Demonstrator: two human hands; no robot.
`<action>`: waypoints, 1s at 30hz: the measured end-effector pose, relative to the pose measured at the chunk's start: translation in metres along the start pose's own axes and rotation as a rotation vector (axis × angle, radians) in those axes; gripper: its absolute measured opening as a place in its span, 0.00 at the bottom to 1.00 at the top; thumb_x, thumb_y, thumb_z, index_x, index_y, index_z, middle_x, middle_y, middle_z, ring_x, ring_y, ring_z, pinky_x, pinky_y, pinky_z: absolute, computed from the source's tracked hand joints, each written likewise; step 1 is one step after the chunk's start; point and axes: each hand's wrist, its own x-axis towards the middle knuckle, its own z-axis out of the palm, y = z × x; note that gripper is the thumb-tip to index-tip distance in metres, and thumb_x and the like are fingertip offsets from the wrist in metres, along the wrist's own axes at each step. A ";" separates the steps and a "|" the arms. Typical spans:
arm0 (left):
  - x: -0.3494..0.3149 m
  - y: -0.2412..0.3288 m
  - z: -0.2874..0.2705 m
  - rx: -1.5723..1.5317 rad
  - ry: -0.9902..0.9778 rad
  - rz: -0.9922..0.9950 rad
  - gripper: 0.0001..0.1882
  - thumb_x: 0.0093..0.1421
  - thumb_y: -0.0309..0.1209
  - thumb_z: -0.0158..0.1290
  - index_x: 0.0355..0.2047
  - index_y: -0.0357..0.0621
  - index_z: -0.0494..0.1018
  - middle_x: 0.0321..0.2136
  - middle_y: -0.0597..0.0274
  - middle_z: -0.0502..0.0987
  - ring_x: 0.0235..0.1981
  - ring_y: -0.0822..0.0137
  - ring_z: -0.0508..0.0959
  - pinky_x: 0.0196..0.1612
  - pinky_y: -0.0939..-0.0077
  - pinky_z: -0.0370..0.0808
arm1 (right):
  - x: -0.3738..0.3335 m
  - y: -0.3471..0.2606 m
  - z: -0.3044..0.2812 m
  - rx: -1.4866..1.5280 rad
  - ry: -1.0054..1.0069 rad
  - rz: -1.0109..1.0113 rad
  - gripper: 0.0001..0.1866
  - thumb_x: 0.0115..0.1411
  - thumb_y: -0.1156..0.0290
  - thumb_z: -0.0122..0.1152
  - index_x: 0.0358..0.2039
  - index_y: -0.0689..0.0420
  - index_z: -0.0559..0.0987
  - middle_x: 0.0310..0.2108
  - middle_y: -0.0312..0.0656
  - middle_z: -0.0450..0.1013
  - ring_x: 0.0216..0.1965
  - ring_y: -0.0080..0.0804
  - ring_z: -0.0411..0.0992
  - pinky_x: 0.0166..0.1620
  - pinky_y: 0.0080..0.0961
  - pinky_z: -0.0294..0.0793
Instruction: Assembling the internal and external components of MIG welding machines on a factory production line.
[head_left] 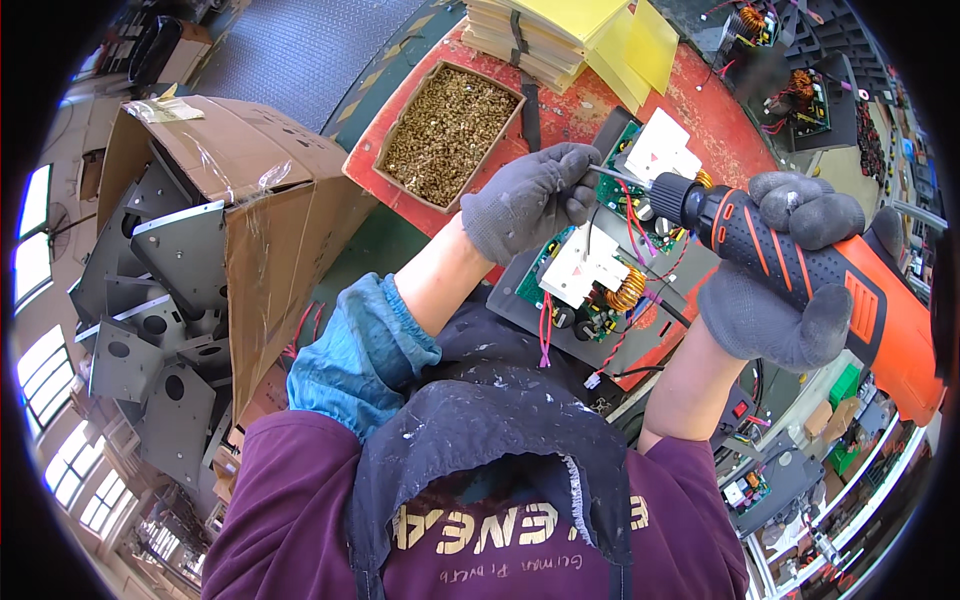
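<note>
My right hand (765,312), in a grey glove, is wrapped round an orange and black power screwdriver (862,290) pointing up and left. Its thin metal bit (620,177) reaches the closed fingertips of my gloved left hand (530,200). Those fingers pinch at the bit's tip; whatever is between them is too small and hidden to make out. Below both hands lies a green circuit board with a white plate (583,264), a copper coil (627,288) and coloured wires. A second board with a white plate (662,146) lies just beyond, partly behind the bit.
On the red worktop (735,125) stands a shallow tray (490,153) of small brass-coloured screws. A strapped stack of yellow sheets (545,35) lies behind it. At left, a cardboard box (285,235) holds grey metal brackets (180,255). More circuit units (805,105) sit at far right.
</note>
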 end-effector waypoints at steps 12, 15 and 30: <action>0.013 -0.009 -0.010 0.058 -0.006 -0.050 0.14 0.69 0.40 0.43 0.39 0.40 0.67 0.26 0.67 0.67 0.24 0.76 0.65 0.27 0.84 0.65 | -0.003 0.005 0.006 -0.036 0.049 0.001 0.34 0.52 0.58 0.53 0.58 0.61 0.63 0.28 0.42 0.68 0.29 0.36 0.70 0.34 0.39 0.73; 0.015 -0.010 -0.009 0.067 0.060 -0.069 0.15 0.69 0.41 0.42 0.38 0.41 0.67 0.25 0.67 0.66 0.22 0.76 0.65 0.25 0.84 0.65 | -0.003 0.007 0.006 -0.053 0.031 -0.016 0.34 0.52 0.59 0.52 0.58 0.60 0.63 0.27 0.42 0.68 0.30 0.37 0.70 0.34 0.39 0.73; 0.017 -0.011 0.000 0.371 0.205 0.115 0.16 0.67 0.41 0.47 0.35 0.38 0.72 0.22 0.67 0.70 0.21 0.75 0.68 0.23 0.84 0.65 | 0.003 0.006 -0.004 -0.050 0.010 0.010 0.35 0.53 0.58 0.54 0.59 0.60 0.62 0.29 0.43 0.69 0.31 0.37 0.70 0.35 0.40 0.73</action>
